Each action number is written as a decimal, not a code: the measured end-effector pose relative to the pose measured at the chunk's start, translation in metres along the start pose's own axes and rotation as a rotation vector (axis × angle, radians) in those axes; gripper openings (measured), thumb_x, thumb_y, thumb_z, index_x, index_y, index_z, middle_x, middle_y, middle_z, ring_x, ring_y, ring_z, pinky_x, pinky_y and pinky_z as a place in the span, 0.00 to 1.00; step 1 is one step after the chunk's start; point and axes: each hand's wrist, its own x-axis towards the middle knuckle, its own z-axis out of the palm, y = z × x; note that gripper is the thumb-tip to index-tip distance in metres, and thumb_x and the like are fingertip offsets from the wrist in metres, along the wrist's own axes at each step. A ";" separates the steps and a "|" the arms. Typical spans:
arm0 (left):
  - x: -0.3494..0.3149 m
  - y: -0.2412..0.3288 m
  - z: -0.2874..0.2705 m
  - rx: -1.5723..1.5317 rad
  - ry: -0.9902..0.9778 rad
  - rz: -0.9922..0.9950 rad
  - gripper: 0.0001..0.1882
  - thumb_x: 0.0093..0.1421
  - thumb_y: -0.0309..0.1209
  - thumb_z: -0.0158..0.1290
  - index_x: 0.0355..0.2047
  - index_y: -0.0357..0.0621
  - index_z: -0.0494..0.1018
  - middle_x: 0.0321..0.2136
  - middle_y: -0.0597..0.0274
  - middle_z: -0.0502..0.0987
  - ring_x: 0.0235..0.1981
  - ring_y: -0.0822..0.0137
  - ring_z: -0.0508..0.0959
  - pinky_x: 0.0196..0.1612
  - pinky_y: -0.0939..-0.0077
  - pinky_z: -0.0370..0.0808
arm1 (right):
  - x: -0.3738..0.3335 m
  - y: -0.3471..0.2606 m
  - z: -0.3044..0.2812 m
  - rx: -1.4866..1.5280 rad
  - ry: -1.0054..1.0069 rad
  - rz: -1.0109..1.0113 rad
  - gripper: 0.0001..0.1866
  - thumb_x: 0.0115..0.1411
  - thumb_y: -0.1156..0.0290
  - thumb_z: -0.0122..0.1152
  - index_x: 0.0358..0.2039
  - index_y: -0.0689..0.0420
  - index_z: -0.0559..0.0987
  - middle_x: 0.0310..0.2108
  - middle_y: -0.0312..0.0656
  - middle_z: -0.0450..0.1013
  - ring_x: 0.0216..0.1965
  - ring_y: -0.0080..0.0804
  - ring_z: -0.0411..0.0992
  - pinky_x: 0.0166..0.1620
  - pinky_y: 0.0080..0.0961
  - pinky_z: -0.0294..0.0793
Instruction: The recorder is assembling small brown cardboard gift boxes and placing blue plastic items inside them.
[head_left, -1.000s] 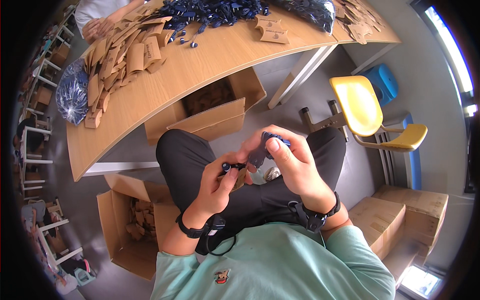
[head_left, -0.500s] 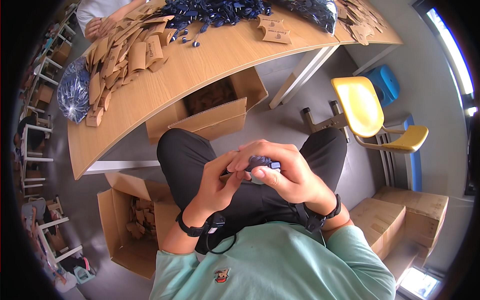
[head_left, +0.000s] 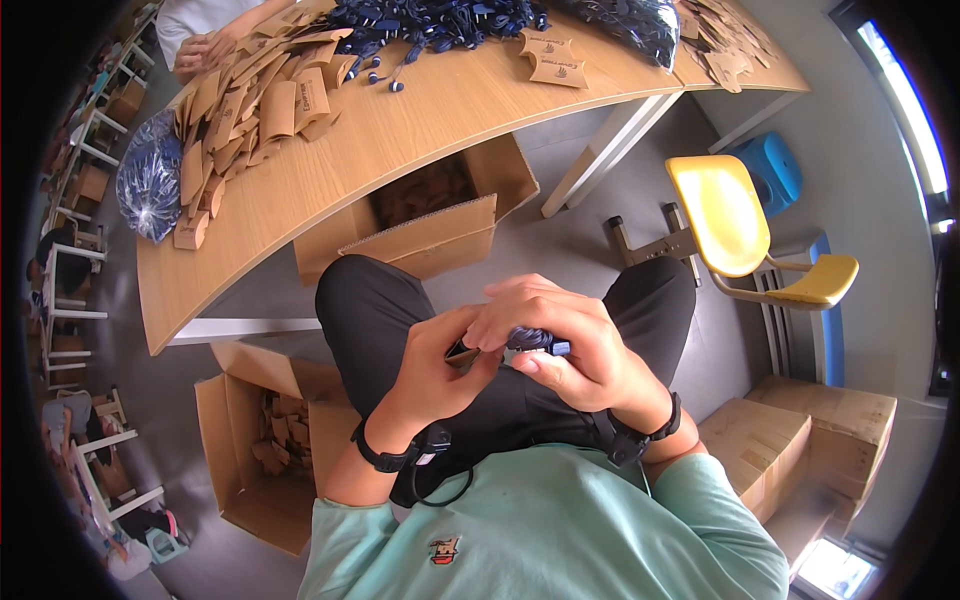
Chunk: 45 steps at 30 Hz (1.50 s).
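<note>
Above my lap both hands are close together, with their fingers touching. My right hand (head_left: 572,345) is closed around a bundle of dark blue earphones (head_left: 530,340), its cable coiled and a lighter blue end poking out beside the thumb. In my left hand (head_left: 435,365), thumb and fingers are bent around a small piece with a brown face and a dark edge; most of it is hidden, so I cannot tell its kind.
Ahead, the wooden table (head_left: 420,125) bears brown pillow boxes (head_left: 295,105), a heap of blue earphones (head_left: 440,25) and plastic bags. Open cartons (head_left: 225,450) stand left and under the table. A yellow chair (head_left: 720,215) and closed cartons (head_left: 755,450) are at right. Another person's hands (head_left: 200,52) are far left.
The earphone bundle sits slightly lower and further right, its lighter blue end turned more outward. My left thumb and fingers have parted a little, showing more of the brown piece.
</note>
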 end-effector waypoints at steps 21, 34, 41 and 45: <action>0.000 -0.002 0.001 0.041 0.011 0.033 0.10 0.50 0.20 0.56 0.34 0.36 0.75 0.26 0.59 0.76 0.26 0.66 0.78 0.31 0.76 0.73 | -0.001 -0.002 0.004 -0.061 -0.025 0.054 0.14 0.66 0.61 0.55 0.38 0.61 0.78 0.38 0.45 0.77 0.44 0.44 0.75 0.55 0.41 0.70; 0.003 0.011 0.004 -0.024 -0.121 0.001 0.11 0.51 0.23 0.61 0.36 0.37 0.77 0.28 0.61 0.81 0.31 0.67 0.82 0.36 0.77 0.76 | -0.002 0.005 0.010 0.315 0.023 0.269 0.17 0.67 0.62 0.54 0.38 0.66 0.80 0.49 0.50 0.71 0.50 0.41 0.71 0.53 0.36 0.70; 0.000 0.001 0.003 -0.059 -0.118 0.059 0.17 0.51 0.26 0.64 0.42 0.40 0.77 0.33 0.61 0.81 0.34 0.68 0.81 0.38 0.74 0.76 | 0.001 0.010 0.010 -0.040 -0.108 0.106 0.15 0.62 0.66 0.59 0.44 0.63 0.80 0.52 0.50 0.71 0.53 0.48 0.69 0.56 0.41 0.67; 0.002 0.001 0.001 -0.113 -0.177 -0.039 0.14 0.59 0.30 0.60 0.44 0.39 0.75 0.34 0.60 0.81 0.35 0.70 0.81 0.38 0.75 0.77 | -0.001 0.016 0.006 0.135 -0.079 0.156 0.17 0.63 0.64 0.56 0.43 0.65 0.80 0.54 0.51 0.72 0.54 0.48 0.68 0.58 0.42 0.65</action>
